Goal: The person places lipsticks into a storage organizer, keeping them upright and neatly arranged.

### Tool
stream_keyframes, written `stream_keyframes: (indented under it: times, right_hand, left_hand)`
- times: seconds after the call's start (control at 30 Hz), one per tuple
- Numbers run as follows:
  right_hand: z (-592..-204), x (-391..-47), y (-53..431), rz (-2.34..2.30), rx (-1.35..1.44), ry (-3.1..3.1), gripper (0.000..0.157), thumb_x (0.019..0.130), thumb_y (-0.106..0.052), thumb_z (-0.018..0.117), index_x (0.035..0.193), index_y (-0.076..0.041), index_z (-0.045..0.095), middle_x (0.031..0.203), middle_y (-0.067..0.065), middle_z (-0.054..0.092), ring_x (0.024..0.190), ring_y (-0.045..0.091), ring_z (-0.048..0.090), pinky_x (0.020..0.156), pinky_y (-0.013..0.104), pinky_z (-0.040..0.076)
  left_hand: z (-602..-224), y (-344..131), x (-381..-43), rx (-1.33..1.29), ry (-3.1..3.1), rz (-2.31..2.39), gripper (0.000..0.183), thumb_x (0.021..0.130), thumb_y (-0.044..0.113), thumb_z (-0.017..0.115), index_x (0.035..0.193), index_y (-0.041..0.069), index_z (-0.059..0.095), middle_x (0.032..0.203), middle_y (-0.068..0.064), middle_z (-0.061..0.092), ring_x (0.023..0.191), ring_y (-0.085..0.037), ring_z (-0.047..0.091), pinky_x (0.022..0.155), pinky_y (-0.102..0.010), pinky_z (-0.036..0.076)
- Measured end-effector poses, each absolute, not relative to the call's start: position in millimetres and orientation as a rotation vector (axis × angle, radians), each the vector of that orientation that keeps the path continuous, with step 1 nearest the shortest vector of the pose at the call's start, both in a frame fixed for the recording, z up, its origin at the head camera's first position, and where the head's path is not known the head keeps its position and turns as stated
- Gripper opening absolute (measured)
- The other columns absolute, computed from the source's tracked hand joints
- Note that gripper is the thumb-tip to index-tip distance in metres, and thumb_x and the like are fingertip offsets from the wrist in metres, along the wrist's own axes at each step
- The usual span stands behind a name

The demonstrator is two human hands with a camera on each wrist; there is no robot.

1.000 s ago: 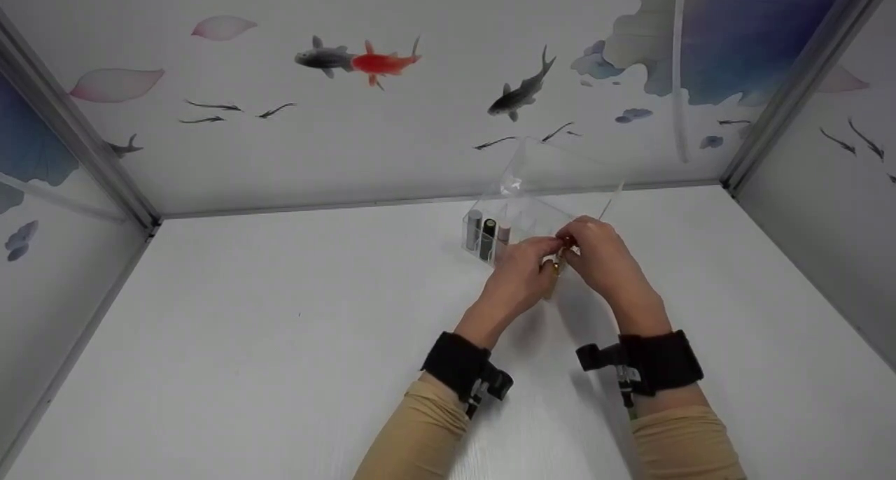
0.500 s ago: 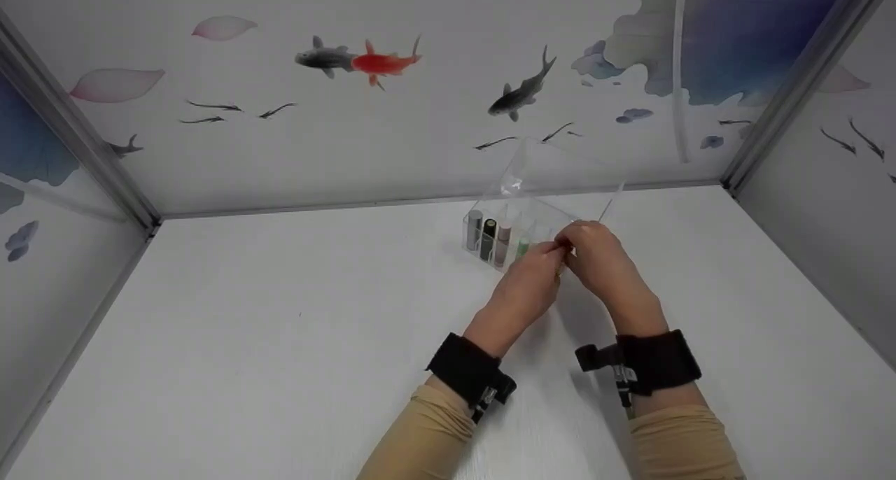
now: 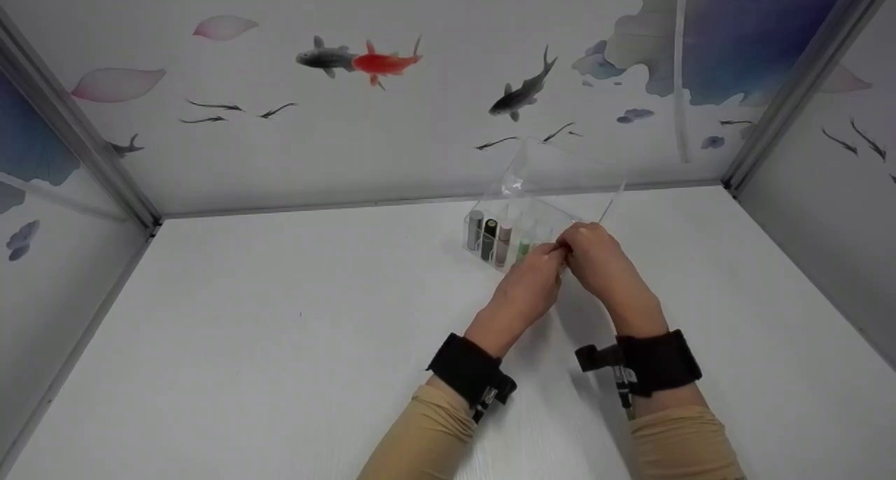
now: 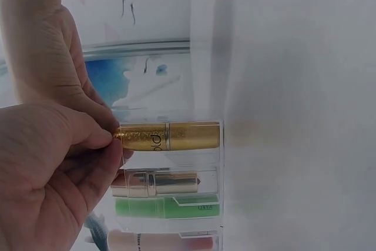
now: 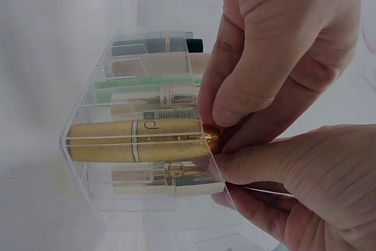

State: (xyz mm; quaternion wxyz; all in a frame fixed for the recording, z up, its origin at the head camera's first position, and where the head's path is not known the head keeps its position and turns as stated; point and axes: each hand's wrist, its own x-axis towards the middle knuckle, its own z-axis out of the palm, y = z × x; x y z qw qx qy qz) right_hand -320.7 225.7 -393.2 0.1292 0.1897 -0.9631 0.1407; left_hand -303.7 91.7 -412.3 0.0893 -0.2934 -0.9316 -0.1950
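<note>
A gold lipstick tube with a glittery amber end stands inside the near corner compartment of the clear plastic lipstick organizer. My left hand pinches the tube's top end between thumb and finger. Close against it, my right hand has its curled fingers and thumb at the same amber end, with the fingertips partly hidden by the rim. Beside the gold tube stand a rose-gold lipstick, a green tube and a pink tube.
At the organizer's left end stand a silver tube and a black one. A clear raised panel rises behind them. The white table is bounded by a patterned back wall and side walls.
My left hand has moved slightly forward and right, uncovering the green tube. The gold tube has gone from the organizer's front into its corner compartment. During the last half second, both hands have barely moved.
</note>
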Motion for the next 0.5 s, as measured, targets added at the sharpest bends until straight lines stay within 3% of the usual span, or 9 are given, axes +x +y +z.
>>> stream_keyframes:
  times: [0.3,0.5]
  right_hand:
    - [-392,-319,225,0.432,0.597,-2.799,0.014,0.087,0.013,0.063,0.098,0.010,0.070,0.099,0.024,0.070,0.097,0.039,0.067,0.084,0.048,0.057]
    - [-386,-314,224,0.463,0.621,-2.790,0.024,0.084,0.014,0.067,0.108,0.010,0.069,0.109,0.025,0.069,0.103,0.041,0.065,0.085,0.048,0.057]
  left_hand:
    - [-408,83,-306,-0.911,-2.781,-0.704,0.028,0.105,0.014,0.050,0.127,0.007,0.065,0.124,-0.004,0.069,0.117,-0.016,0.065,0.097,-0.023,0.053]
    - [-403,73,-304,-0.906,-2.726,-0.760,0.029,0.103,0.013,0.053,0.128,0.009,0.066,0.127,-0.003,0.070,0.120,-0.015,0.064,0.099,-0.022,0.053]
